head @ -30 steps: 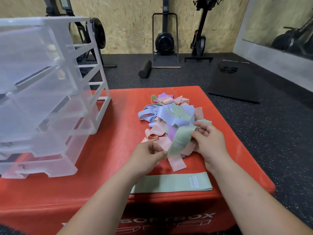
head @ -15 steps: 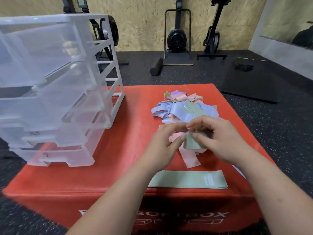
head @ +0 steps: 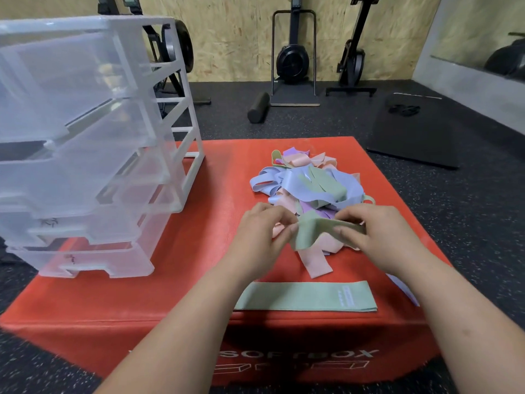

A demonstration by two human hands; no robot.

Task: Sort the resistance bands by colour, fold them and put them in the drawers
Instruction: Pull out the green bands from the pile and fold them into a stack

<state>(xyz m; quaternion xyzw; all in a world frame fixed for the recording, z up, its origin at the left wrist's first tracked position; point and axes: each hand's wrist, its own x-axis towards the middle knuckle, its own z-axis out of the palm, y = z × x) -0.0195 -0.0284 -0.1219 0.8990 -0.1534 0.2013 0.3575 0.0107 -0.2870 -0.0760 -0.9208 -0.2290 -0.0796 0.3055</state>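
Both hands work over a red soft box [head: 181, 297] that sits on dark rubber gym floor. Left hand [head: 260, 237] and right hand [head: 380, 237] hold one green band [head: 315, 227] between them, just above the near edge of the pile. Left fingers [head: 284, 223] pinch the band's left end; right fingers [head: 345, 231] are closed over its right part, thumb on top. The band sags and curls down at the left end.

Pile of bands [head: 309, 186] lies on the box behind the hands: blue, pink, purple and green loops tangled together. A pink band [head: 314, 260] sticks out of the pile toward the camera, under the held one.

A second green band [head: 305, 297] lies flat and folded near the front edge of the box, white print at its right end, apart from the pile.

Clear plastic drawer unit [head: 85, 155] stands on the left part of the box, its drawers pulled out by different amounts; contents can't be made out.

Foam roller [head: 258, 107] and black mat [head: 417, 132] on the floor behind; rowing machines against the wood wall.
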